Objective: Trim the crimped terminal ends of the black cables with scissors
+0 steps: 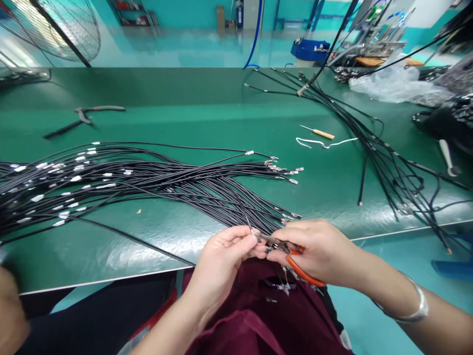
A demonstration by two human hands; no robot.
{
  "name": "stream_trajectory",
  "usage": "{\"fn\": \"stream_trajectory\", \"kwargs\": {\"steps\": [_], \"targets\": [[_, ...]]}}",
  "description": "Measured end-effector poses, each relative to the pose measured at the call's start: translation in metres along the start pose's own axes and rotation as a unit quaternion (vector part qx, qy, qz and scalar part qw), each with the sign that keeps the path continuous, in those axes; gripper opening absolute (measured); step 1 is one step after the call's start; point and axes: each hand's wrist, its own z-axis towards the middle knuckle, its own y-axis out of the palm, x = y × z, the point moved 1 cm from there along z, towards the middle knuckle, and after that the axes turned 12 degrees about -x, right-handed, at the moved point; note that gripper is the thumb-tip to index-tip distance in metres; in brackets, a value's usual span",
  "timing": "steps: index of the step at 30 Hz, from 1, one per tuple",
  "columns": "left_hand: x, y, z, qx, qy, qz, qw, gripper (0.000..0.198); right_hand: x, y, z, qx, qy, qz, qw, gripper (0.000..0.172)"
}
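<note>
Over the table's front edge, my left hand (231,254) pinches a thin black cable (244,211) close to its end. My right hand (316,249) is wrapped round pliers with orange handles (303,270), and their metal jaws reach to the cable end at my left fingertips. The exact grip of the jaws on the end is too small to make out. Just beyond my hands lies a big bundle of black cables (199,175) with metal terminals at the right ends and white labels toward the left.
A second cable bunch (343,111) lies at the right. Beyond the bundle are a wooden-handled pick (323,134), a white wire (327,144) and grey-handled pliers (84,116). Plastic bags (397,84) lie back right. Another person's arm (11,310) shows at lower left.
</note>
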Motion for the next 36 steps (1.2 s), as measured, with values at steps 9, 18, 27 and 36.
{"fn": "stream_trajectory", "kwargs": {"steps": [9, 18, 27, 36], "targets": [[0.002, 0.0, -0.001, 0.009, -0.004, 0.023, 1.0, 0.01, 0.0, -0.002, -0.002, -0.014, 0.011, -0.032, 0.999, 0.02], [0.0, 0.0, 0.0, 0.023, 0.005, 0.039, 0.999, 0.01, 0.001, 0.0, -0.002, -0.047, -0.005, 0.06, 0.997, 0.015], [-0.004, -0.002, -0.002, 0.025, 0.034, 0.059, 0.997, 0.006, 0.001, 0.004, -0.002, -0.036, 0.005, -0.003, 0.999, 0.02], [-0.006, -0.002, -0.001, 0.03, 0.039, 0.038, 0.998, 0.007, 0.001, 0.012, -0.003, -0.034, 0.023, -0.027, 0.999, 0.03]]}}
